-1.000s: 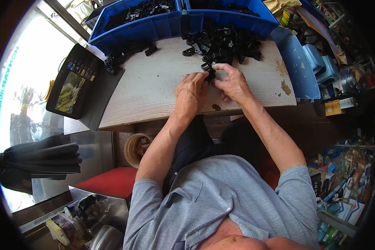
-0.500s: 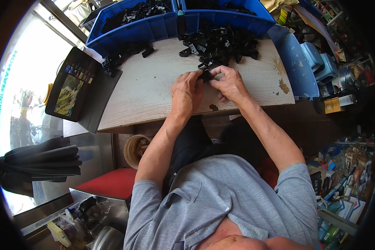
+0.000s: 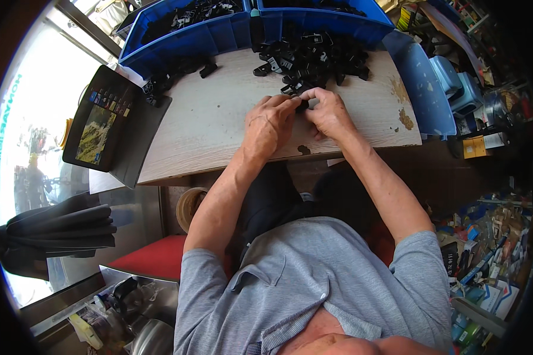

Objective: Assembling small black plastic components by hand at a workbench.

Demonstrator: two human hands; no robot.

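Note:
Over the near part of the pale wooden table (image 3: 207,124), my two hands meet around a small black plastic part (image 3: 302,106). My left hand (image 3: 268,123) is closed on it from the left, its fingers reaching over the top. From the right, my right hand (image 3: 328,114) pinches it between thumb and forefinger. Most of the part is hidden by the fingers, so its exact kind does not show. Just beyond my fingertips lies a heap of similar black parts (image 3: 314,59), some with small metallic pieces.
Two blue bins (image 3: 189,40) of black parts stand along the table's far edge. A smaller row of black parts (image 3: 160,86) lies at left beside a tablet (image 3: 98,121) on a stand. At right hangs a light blue tray (image 3: 423,89). Below the table is a bucket (image 3: 189,207).
My left hand's fingers have moved slightly right and over the black part, covering more of it. My right hand has shifted a little. The view has tilted slightly.

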